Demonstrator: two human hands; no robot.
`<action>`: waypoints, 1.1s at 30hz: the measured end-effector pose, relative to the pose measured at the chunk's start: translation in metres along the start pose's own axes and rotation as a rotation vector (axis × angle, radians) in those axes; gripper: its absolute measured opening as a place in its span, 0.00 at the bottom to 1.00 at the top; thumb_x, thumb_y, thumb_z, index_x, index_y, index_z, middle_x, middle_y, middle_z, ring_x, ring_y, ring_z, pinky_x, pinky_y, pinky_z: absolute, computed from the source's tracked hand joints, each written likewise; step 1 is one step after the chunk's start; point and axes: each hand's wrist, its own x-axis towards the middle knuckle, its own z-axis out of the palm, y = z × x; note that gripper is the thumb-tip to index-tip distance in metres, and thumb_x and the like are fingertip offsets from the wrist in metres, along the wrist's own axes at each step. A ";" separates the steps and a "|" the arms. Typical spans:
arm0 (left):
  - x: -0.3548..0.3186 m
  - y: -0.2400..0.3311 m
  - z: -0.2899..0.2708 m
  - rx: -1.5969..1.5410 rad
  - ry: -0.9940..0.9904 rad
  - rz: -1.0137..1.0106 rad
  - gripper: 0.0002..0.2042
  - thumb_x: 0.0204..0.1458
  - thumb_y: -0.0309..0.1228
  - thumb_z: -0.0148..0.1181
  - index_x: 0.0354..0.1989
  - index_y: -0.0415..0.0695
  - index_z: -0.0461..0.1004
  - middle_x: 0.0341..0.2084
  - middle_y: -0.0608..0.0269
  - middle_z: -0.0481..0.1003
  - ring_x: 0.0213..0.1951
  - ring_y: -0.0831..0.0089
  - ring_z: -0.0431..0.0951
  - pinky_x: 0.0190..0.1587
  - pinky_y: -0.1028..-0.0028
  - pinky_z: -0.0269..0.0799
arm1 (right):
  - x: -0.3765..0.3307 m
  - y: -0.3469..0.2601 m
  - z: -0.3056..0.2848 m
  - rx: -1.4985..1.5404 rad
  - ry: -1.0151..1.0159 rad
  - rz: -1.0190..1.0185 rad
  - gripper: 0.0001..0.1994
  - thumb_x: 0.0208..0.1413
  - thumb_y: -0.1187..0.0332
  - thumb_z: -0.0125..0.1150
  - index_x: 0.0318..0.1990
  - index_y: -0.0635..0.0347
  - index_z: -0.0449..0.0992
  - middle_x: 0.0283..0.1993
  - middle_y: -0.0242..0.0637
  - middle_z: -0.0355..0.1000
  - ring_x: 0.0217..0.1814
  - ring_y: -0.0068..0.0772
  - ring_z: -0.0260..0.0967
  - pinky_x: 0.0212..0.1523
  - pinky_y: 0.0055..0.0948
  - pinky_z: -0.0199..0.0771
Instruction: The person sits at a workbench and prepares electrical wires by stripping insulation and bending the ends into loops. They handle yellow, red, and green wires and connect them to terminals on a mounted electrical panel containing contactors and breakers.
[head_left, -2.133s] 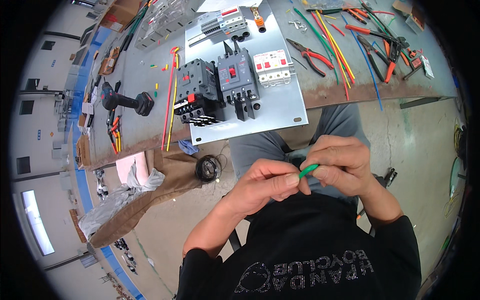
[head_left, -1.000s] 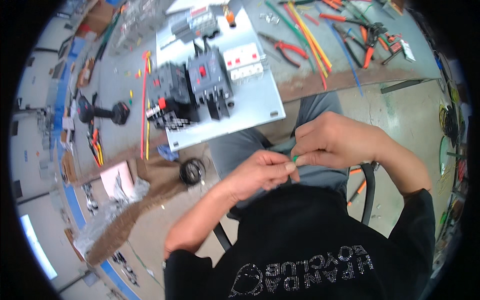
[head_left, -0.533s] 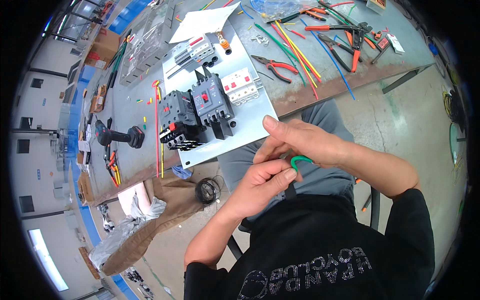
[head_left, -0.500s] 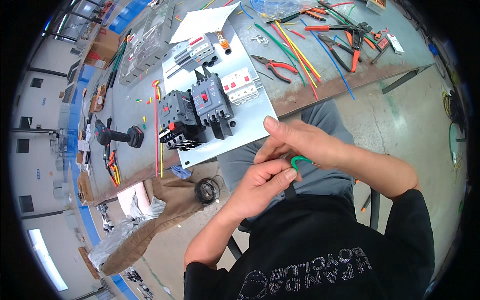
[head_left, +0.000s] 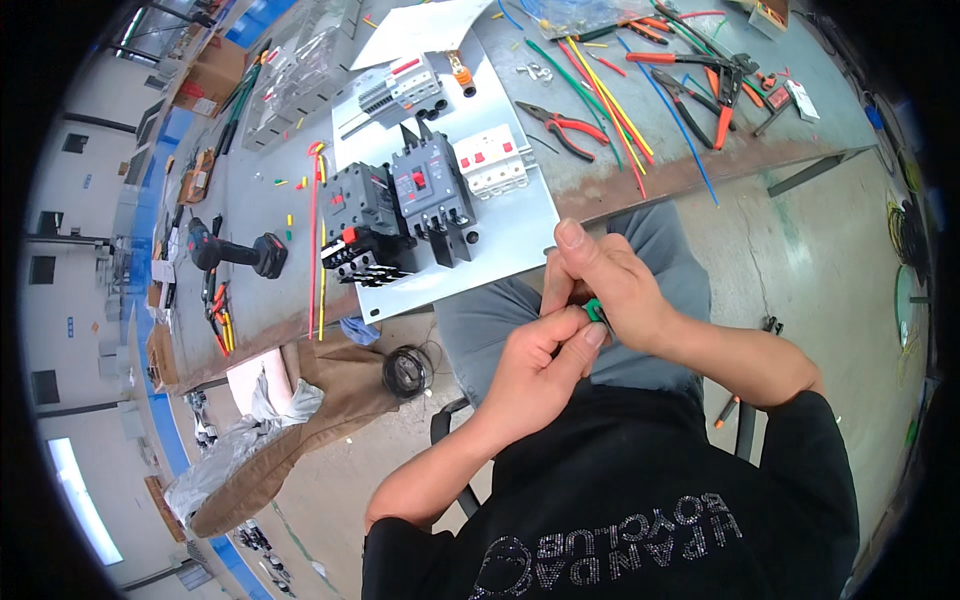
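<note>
Over my lap, my left hand (head_left: pixel 540 368) pinches a short piece of green wire (head_left: pixel 596 310) between thumb and finger. My right hand (head_left: pixel 622 292) closes around the same wire from the other side, its thumb pointing up. Only a small bent part of the wire shows between the hands. Just beyond them, a white metal mounting plate (head_left: pixel 520 250) overhangs the table's front edge. It carries a dark grey circuit breaker (head_left: pixel 425 185), a black contactor (head_left: pixel 362 205) and a white miniature breaker (head_left: pixel 492 160).
Red-handled pliers (head_left: pixel 565 128), a large crimping tool (head_left: pixel 725 85) and loose coloured wires (head_left: pixel 610 100) lie on the workbench (head_left: pixel 640 185). A cordless drill (head_left: pixel 235 255) lies at the left. Below the bench are a black wire coil (head_left: pixel 405 372) and brown cloth (head_left: pixel 335 390).
Both hands have shifted slightly right, and less of the green wire's bend shows between them. The hands are closer together. The bench and plate appear slightly shifted in view.
</note>
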 end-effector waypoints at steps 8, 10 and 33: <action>0.000 0.023 -0.026 -0.123 0.053 0.068 0.12 0.73 0.32 0.49 0.53 0.36 0.76 0.26 0.71 0.67 0.25 0.83 0.60 0.28 0.80 0.56 | 0.003 -0.009 -0.022 0.239 0.140 -0.122 0.40 0.72 0.34 0.37 0.50 0.68 0.82 0.47 0.43 0.81 0.47 0.35 0.80 0.51 0.34 0.77; -0.006 0.027 -0.031 -0.140 0.075 0.074 0.11 0.73 0.30 0.49 0.53 0.38 0.76 0.26 0.73 0.68 0.25 0.84 0.60 0.28 0.81 0.57 | -0.004 -0.015 -0.024 0.116 -0.010 -0.159 0.28 0.73 0.46 0.50 0.52 0.67 0.81 0.43 0.39 0.81 0.44 0.27 0.78 0.44 0.26 0.75; -0.076 0.027 -0.077 0.272 0.321 0.096 0.11 0.70 0.33 0.57 0.51 0.39 0.80 0.25 0.66 0.75 0.26 0.82 0.71 0.29 0.76 0.69 | 0.005 -0.038 -0.023 -0.072 -0.113 -0.259 0.09 0.61 0.68 0.70 0.41 0.67 0.81 0.34 0.30 0.77 0.31 0.16 0.71 0.31 0.18 0.71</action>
